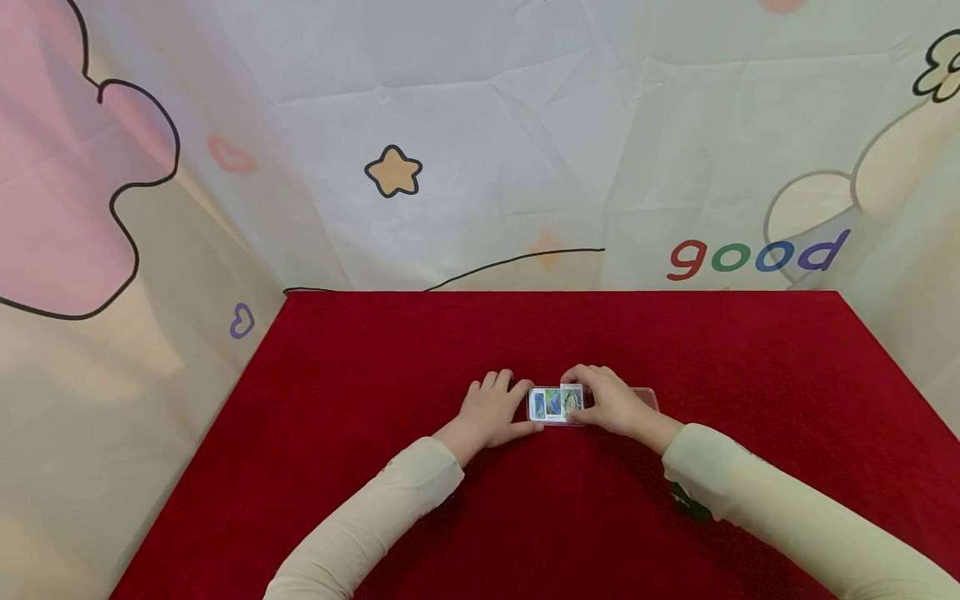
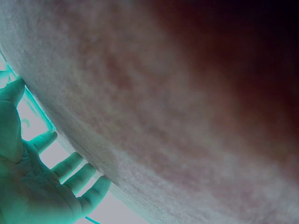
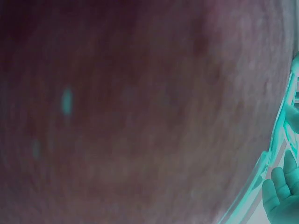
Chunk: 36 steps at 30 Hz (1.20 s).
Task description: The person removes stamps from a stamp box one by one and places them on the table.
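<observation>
A clear plastic case (image 1: pixel 557 424) lies flat on the red cloth, with small stamp-like pictures in blue and green side by side over it. My left hand (image 1: pixel 489 414) is at the case's left end, fingers spread, with index fingertip at the far corner and thumb tip at the near edge. From the right, my right hand (image 1: pixel 611 402) pinches a white-bordered stamp (image 1: pixel 572 400) between thumb and fingers, over the right part of the row. In the left wrist view the left hand (image 2: pixel 44 172) shows straight fingers; in the right wrist view only part of the right hand (image 3: pixel 283 193) appears.
Another clear plastic piece (image 1: pixel 647 394) juts out behind the right hand, partly hidden. Beneath the right sleeve is a dark object (image 1: pixel 690 504), mostly covered. The red-covered table (image 1: pixel 375 350) ends at a printed white curtain (image 1: pixel 480 167). Blurred cloth fills most of both wrist views.
</observation>
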### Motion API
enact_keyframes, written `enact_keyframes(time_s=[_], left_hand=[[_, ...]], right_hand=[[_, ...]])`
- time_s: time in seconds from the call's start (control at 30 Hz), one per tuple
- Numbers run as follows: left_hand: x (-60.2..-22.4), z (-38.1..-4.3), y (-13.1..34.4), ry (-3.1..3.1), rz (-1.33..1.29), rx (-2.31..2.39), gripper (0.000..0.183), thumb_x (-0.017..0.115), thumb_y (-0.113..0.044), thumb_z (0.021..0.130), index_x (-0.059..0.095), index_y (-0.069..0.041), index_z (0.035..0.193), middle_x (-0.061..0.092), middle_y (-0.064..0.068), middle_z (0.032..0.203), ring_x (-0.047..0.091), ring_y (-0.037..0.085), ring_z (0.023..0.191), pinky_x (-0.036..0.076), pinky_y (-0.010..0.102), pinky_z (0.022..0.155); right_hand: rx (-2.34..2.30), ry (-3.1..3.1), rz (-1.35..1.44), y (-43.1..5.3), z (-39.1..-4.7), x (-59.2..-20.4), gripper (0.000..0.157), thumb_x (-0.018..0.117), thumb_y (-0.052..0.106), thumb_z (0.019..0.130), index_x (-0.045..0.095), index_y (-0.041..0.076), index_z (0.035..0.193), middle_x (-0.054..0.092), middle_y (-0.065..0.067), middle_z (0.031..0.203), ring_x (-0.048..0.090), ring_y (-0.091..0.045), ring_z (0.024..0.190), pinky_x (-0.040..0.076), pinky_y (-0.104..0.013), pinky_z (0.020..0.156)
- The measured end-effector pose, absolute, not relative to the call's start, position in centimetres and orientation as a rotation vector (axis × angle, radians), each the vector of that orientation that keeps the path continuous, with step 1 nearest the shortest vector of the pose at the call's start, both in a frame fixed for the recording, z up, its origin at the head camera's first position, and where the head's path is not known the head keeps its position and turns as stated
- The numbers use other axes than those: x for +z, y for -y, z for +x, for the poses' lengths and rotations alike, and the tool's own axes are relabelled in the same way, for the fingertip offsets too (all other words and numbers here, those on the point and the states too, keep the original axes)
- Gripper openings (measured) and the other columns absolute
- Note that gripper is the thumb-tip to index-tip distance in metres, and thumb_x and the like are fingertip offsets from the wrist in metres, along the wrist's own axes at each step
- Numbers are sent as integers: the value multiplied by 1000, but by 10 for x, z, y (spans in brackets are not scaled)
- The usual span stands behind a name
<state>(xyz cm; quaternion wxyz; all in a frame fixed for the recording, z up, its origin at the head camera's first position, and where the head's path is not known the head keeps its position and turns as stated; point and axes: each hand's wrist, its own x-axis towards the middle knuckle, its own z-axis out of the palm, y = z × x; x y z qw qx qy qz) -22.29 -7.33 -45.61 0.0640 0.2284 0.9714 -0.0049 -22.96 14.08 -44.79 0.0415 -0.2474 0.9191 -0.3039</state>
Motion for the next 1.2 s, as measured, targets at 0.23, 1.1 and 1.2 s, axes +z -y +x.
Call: enact_keyframes(time_s=[0.23,1.1,1.2], left_hand=[[-455,-223,73,-2930,684,-27,64,51,-64,87,43,-25,138,45,5,129,42,23,119,41,40,92],[-454,-222,73,-2922,678,-1,66,52,-62,88,42,-23,140,43,6,132,41,24,121,40,41,93],[-454,-222,73,-2916,678,4,66,52,-62,88,42,-23,140,43,7,133,40,24,122,40,41,93]], right_hand=[[-997,-2766,-684,-138,-226,-446,50,76,6,78,54,2,122,61,-11,97,53,-22,88,44,-33,72],[-1237,-2713,-444,-152,-232,-441,17,70,4,83,58,-2,94,64,-9,81,48,-12,70,39,-24,61],[-1309,-2654,-438,-154,-233,-441,16,69,3,83,59,-4,93,64,-11,81,50,-11,71,41,-22,61]])
